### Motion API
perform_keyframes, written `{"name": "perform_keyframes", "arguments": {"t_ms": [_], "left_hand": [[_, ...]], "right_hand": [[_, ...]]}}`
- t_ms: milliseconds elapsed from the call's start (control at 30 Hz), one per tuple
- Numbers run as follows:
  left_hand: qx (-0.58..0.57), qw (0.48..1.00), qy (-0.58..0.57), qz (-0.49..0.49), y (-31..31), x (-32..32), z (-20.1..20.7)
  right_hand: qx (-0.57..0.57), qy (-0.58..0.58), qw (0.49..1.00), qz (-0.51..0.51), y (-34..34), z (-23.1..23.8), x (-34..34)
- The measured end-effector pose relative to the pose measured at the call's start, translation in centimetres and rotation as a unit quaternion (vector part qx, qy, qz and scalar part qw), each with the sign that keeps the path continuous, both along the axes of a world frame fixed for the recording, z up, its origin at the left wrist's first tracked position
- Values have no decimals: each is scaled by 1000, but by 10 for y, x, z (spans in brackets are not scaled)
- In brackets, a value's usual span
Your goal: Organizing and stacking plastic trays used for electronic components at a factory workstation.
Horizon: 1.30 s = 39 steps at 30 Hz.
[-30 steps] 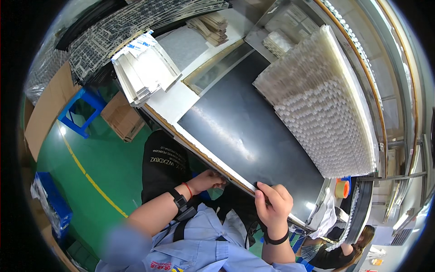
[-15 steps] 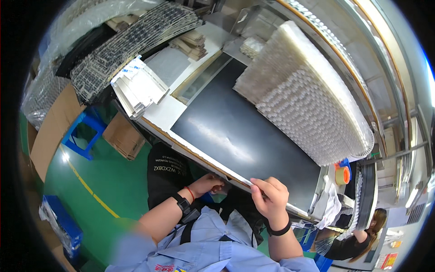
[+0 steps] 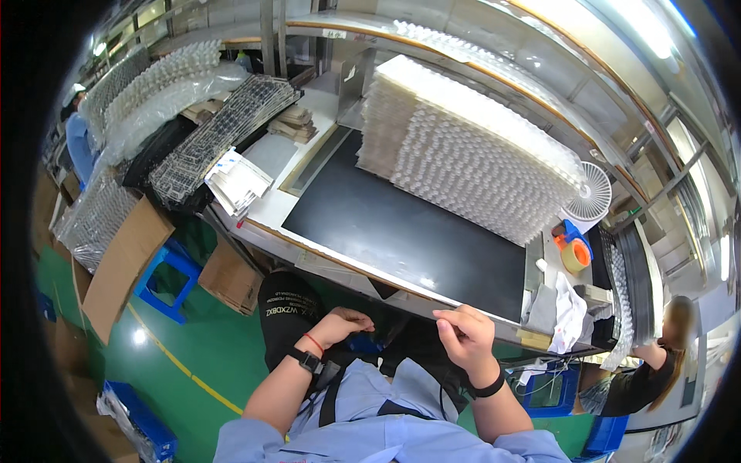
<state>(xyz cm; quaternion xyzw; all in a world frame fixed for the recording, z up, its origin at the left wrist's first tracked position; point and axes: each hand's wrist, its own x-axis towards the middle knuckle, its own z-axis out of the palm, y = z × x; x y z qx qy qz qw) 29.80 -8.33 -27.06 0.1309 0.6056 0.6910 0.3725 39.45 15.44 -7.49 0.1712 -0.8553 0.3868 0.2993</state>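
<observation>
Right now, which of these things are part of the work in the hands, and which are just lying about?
In hand: left hand and right hand at the near edge of the black mat; stack of clear blister trays on it.

Lying about: tape roll, white fan, cardboard box, blue stool.

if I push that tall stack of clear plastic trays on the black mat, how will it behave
The stack of clear trays is probably light for its bulk: thin, see-through moulded plastic. It leans and stands tall on the black mat, so a push high up may topple or fan it. The thin trays likely flex and slide on each other.
</observation>
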Motion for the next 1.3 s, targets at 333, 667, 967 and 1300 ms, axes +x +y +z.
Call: {"name": "perform_keyframes", "arguments": {"t_ms": [333, 667, 967, 1300], "left_hand": [[67, 984, 157, 57, -46, 9, 169], [97, 973, 41, 206, -32, -143, 263], [-24, 979, -125, 159, 40, -298, 260], [-4, 985, -166, 44, 64, -331, 261]], "right_hand": [[-316, -23, 941, -121, 58, 22, 12], [-636, -152, 751, -87, 164, 75, -25], [-714, -234, 659, -27, 238, 53, -117], [-713, -310, 628, -25, 244, 57, -142]]}}
